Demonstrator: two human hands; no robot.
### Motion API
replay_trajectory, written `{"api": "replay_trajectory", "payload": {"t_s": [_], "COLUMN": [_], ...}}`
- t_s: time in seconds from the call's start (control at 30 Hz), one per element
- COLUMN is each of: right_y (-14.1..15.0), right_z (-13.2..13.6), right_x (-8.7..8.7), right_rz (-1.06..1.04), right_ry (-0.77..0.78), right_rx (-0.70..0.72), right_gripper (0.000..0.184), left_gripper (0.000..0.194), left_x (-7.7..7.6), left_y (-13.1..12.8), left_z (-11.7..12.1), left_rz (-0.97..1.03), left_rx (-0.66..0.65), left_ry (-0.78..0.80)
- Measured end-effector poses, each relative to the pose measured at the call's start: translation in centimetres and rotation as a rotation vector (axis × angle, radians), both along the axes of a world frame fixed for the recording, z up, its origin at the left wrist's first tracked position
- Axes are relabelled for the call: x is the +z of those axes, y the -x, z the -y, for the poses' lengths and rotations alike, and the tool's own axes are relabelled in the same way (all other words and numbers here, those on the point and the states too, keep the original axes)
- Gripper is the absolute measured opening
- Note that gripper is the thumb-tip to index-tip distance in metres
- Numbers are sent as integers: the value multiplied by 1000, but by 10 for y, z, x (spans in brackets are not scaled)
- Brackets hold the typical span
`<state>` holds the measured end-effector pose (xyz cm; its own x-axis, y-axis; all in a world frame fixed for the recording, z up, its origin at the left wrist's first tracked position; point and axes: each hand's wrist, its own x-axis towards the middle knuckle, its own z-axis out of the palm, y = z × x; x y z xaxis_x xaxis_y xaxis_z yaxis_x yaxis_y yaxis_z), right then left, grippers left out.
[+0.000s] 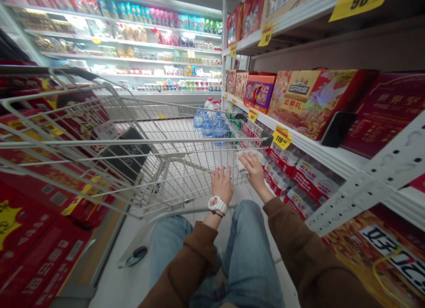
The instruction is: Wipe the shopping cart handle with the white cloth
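The side of a wire shopping cart (186, 142) stretches across the view in front of my knees. My right hand (254, 168) holds a crumpled white cloth (244, 162) against the wires at the cart's right end. To its left, my left hand (222, 184), with a white watch (217, 204) on the wrist, reaches up to the lower wires. Its fingers are apart and nothing shows in them; whether they touch the wire I cannot tell. One cart wheel (137, 256) shows at the lower left.
Shelves on the right carry gift boxes (310, 100), a dark phone (338, 128) and red-labelled bottle packs (307, 177). Large water bottles (219, 127) stand on the floor beyond the cart. Red cartons (36, 250) are stacked at left; a lit refrigerated display (146, 95) spans the back.
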<state>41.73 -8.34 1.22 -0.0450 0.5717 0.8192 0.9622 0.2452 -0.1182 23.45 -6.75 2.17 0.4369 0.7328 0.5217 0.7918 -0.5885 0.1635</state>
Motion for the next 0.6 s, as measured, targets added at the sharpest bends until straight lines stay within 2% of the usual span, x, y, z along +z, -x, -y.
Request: {"api": "replay_trajectory", "payload": {"t_s": [0.13, 0.2, 0.37, 0.43, 0.6], "right_y": [3, 3, 9, 13, 17], "right_z": [6, 10, 3, -1, 4], "right_x": [-23, -19, 9, 7, -14], "right_rz": [15, 4, -41, -32, 7], "right_ry": [63, 79, -4, -14, 36], "right_rx": [-1, 11, -9, -20, -12], "right_gripper": [85, 86, 86, 85, 85], "left_gripper": [67, 67, 69, 69, 68], "left_x": [-1, -1, 0, 1, -2], "left_y": [1, 1, 2, 3, 2], "left_z": [-3, -3, 0, 1, -1], "left_rz": [-8, -7, -12, -16, -15], "left_rx": [-18, -19, -18, -17, -18], "left_ry": [-6, -15, -17, -19, -25]}}
